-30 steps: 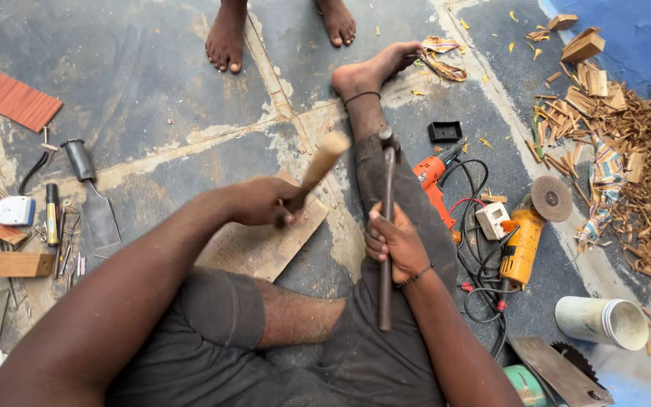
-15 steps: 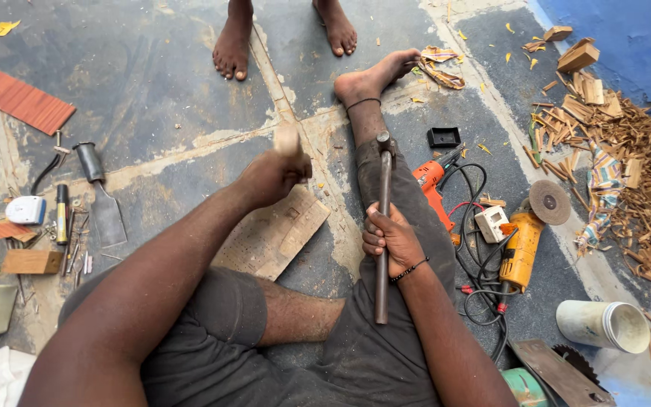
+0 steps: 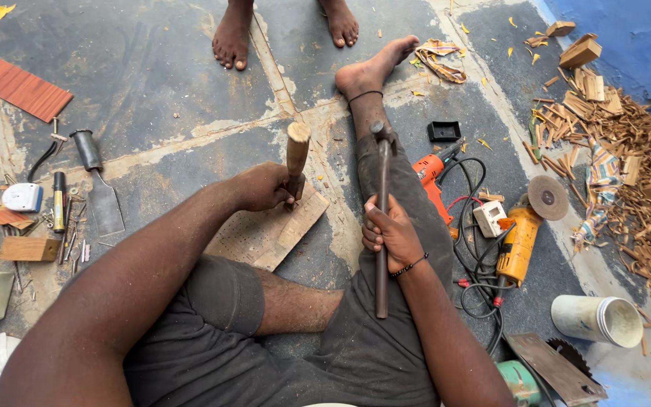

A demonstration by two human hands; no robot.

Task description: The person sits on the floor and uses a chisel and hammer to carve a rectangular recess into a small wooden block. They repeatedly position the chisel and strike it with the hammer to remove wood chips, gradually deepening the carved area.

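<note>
A: Two closed grips. Left hand (image 3: 261,186) has its fingers (image 3: 284,197) wrapped tight round a wooden-handled chisel (image 3: 296,154), standing near upright with its tip hidden behind the hand, over the wooden board (image 3: 276,230) on the floor (image 3: 152,68).

B: Right side?

A: Right hand (image 3: 389,232) is curled round the shaft of a hammer (image 3: 382,226), about mid-length. Head points far, resting along the outstretched leg (image 3: 371,113).

B: Risks?

A: My read: a mid-shaft grip gives poor control, so a glancing blow on the rounded handle top could land on the left knuckles just below it.

B: Board held down?

A: No clamp visible. It lies loose, wedged between thigh and shin, and could skid and send the chisel toward the leg.

B: Surroundings?

A: Orange drill (image 3: 431,177) and yellow grinder (image 3: 518,245) with tangled cords just right of the leg could snag an elbow. Another person's bare feet (image 3: 231,38) stand far, in line with flying chips.
</note>
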